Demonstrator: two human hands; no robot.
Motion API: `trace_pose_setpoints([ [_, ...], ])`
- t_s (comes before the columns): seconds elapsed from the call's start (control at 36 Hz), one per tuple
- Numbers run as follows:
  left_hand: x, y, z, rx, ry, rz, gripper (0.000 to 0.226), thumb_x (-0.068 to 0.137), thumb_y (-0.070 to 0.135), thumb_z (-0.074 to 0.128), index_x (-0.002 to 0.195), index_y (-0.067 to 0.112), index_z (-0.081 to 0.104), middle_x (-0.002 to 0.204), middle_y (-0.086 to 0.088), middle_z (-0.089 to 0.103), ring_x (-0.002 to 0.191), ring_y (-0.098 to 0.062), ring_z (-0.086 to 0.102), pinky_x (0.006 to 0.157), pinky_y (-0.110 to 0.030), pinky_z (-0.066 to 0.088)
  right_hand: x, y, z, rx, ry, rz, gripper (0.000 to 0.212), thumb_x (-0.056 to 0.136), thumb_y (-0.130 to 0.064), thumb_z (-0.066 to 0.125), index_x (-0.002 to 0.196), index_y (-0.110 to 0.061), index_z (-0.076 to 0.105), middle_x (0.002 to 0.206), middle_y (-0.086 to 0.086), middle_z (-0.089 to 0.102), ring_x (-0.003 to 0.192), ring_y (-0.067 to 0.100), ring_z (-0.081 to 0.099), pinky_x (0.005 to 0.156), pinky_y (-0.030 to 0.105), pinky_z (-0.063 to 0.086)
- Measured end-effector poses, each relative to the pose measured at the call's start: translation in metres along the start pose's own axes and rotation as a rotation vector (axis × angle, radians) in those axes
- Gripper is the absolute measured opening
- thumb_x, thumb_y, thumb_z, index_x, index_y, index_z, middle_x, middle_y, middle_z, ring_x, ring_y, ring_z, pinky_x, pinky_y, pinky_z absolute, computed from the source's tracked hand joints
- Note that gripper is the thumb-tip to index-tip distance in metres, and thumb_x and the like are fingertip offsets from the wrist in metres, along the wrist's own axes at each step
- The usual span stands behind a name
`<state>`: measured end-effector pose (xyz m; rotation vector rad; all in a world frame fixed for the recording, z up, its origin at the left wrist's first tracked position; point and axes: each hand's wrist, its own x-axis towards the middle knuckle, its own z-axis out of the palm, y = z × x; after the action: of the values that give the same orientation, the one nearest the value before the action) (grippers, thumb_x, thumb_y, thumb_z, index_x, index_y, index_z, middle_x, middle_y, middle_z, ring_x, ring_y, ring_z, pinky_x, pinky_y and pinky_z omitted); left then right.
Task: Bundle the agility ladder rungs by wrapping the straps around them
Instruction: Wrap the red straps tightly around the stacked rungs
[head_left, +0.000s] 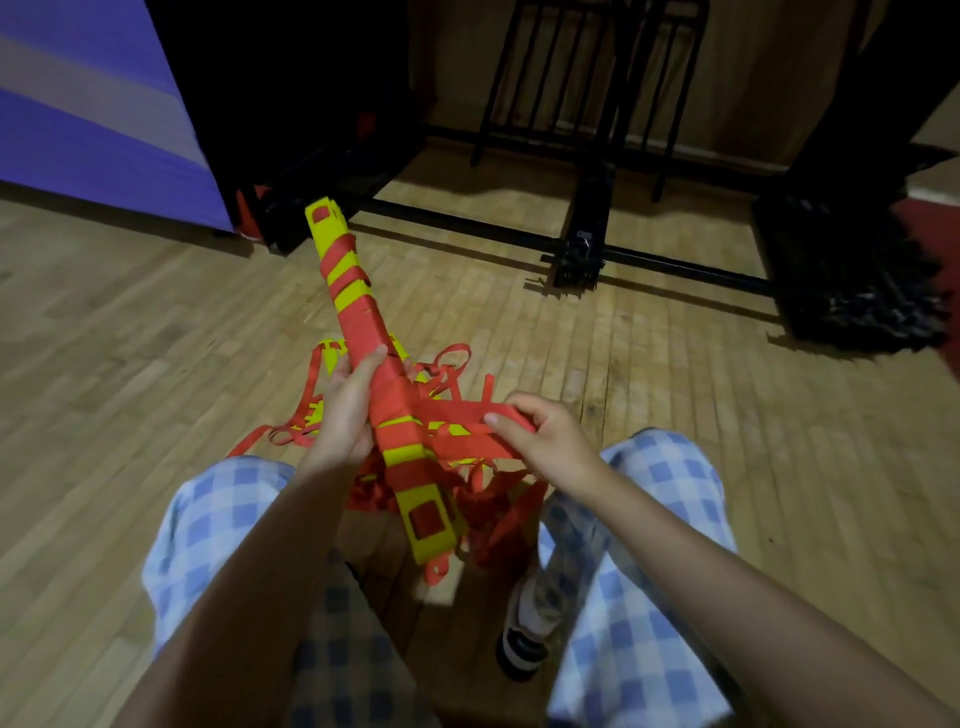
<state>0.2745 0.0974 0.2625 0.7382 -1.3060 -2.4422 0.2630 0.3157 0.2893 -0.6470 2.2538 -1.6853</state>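
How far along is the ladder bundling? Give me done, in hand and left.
Done: red wraps already cross much of the stacked yellow rungs. In hand: the left hand grips the bundle's middle while the right hand pinches a band of red straps pulled sideways. Left: loose strap loops hang below, and yellow gaps show near both ends.

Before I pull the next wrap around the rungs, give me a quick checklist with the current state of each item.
1. Left hand grips the yellow rung bundle mid-length: ok.
2. Right hand pinches the red strap that runs to the bundle: ok.
3. That strap is flat, no twist: cannot tell, the picture is blurred.
4. Far half of the bundle already wrapped: ok.
5. Near end wrapped: not ok, yellow still bare.
6. Loose straps free of tangles below the bundle: not ok, they hang in a heap between the knees.
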Motion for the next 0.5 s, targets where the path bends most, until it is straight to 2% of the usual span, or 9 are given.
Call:
trace_pose_setpoints([
  [0.08, 0.002, -0.004, 0.003, -0.060, -0.034, -0.012, 0.032, 0.094, 0.010, 0.059, 0.122, 0.014, 0.043, 0.086, -0.015, 0.067, 0.069, -0.025, 0.072, 0.059, -0.034, 0.060, 0.001, 0.001, 0.002, 0.022, 0.026, -0.003, 0.023, 0.093, -0.012, 0.064, 0.072, -0.016, 0.059, 0.051, -0.012, 0.050, 0.042, 0.000, 0.048, 0.045, 0.011, 0.035],
  [0.14, 0.003, -0.007, 0.005, -0.026, -0.041, -0.002, 0.039, 0.093, 0.008, 0.061, 0.127, 0.014, 0.043, 0.087, -0.014, 0.068, 0.071, -0.028, 0.072, 0.062, -0.037, 0.060, 0.000, 0.001, 0.003, 0.013, 0.028, -0.013, 0.024, 0.093, -0.012, 0.063, 0.071, -0.019, 0.059, 0.052, -0.016, 0.054, 0.048, -0.003, 0.050, 0.051, 0.010, 0.036],
  [0.22, 0.003, -0.009, 0.006, 0.090, 0.017, 0.019, 0.041, 0.093, 0.011, 0.057, 0.131, 0.006, 0.045, 0.084, -0.016, 0.061, 0.058, -0.024, 0.066, 0.053, -0.031, 0.057, -0.002, 0.002, 0.009, -0.025, -0.007, -0.033, 0.028, 0.094, -0.013, 0.063, 0.069, -0.026, 0.057, 0.056, -0.020, 0.054, 0.056, -0.005, 0.048, 0.058, 0.013, 0.035],
  [0.28, 0.005, -0.009, 0.008, 0.117, 0.033, -0.026, 0.036, 0.097, 0.024, 0.048, 0.123, 0.000, 0.052, 0.076, -0.014, 0.059, 0.050, -0.019, 0.061, 0.047, -0.025, 0.052, -0.004, 0.003, 0.013, -0.028, -0.034, -0.031, 0.027, 0.094, -0.014, 0.063, 0.070, -0.026, 0.057, 0.055, -0.019, 0.052, 0.056, -0.005, 0.046, 0.059, 0.015, 0.034],
  [0.33, 0.007, -0.009, 0.009, 0.084, 0.005, -0.108, 0.048, 0.099, 0.045, 0.033, 0.101, 0.006, 0.059, 0.066, -0.008, 0.060, 0.045, -0.018, 0.058, 0.046, -0.022, 0.050, -0.006, 0.004, 0.016, -0.018, -0.045, -0.029, 0.022, 0.094, -0.015, 0.063, 0.073, -0.020, 0.059, 0.058, -0.013, 0.050, 0.057, -0.003, 0.045, 0.060, 0.018, 0.035],
  [0.39, 0.009, -0.012, 0.010, 0.028, -0.036, -0.124, 0.053, 0.101, 0.052, 0.024, 0.091, 0.012, 0.056, 0.061, -0.006, 0.060, 0.044, -0.017, 0.057, 0.046, -0.021, 0.050, -0.007, 0.004, 0.018, 0.007, -0.044, -0.026, 0.021, 0.094, -0.016, 0.063, 0.074, -0.016, 0.059, 0.059, -0.009, 0.049, 0.056, -0.001, 0.044, 0.059, 0.022, 0.036],
  [0.44, 0.008, -0.014, 0.007, 0.004, -0.048, -0.148, 0.048, 0.102, 0.048, 0.028, 0.093, 0.011, 0.057, 0.064, -0.005, 0.062, 0.049, -0.016, 0.060, 0.050, -0.022, 0.053, -0.008, 0.004, 0.019, 0.042, -0.047, -0.006, 0.023, 0.095, -0.017, 0.062, 0.073, -0.014, 0.058, 0.055, 0.001, 0.051, 0.050, 0.004, 0.045, 0.055, 0.024, 0.037],
  [0.5, 0.007, -0.010, 0.002, -0.028, -0.054, -0.120, 0.046, 0.099, 0.049, 0.042, 0.112, 0.006, 0.057, 0.087, -0.010, 0.066, 0.072, -0.020, 0.066, 0.066, -0.030, 0.059, -0.008, 0.004, 0.020, 0.074, -0.049, 0.017, 0.023, 0.095, -0.018, 0.062, 0.074, -0.010, 0.057, 0.056, 0.012, 0.052, 0.045, 0.008, 0.046, 0.050, 0.024, 0.038],
])
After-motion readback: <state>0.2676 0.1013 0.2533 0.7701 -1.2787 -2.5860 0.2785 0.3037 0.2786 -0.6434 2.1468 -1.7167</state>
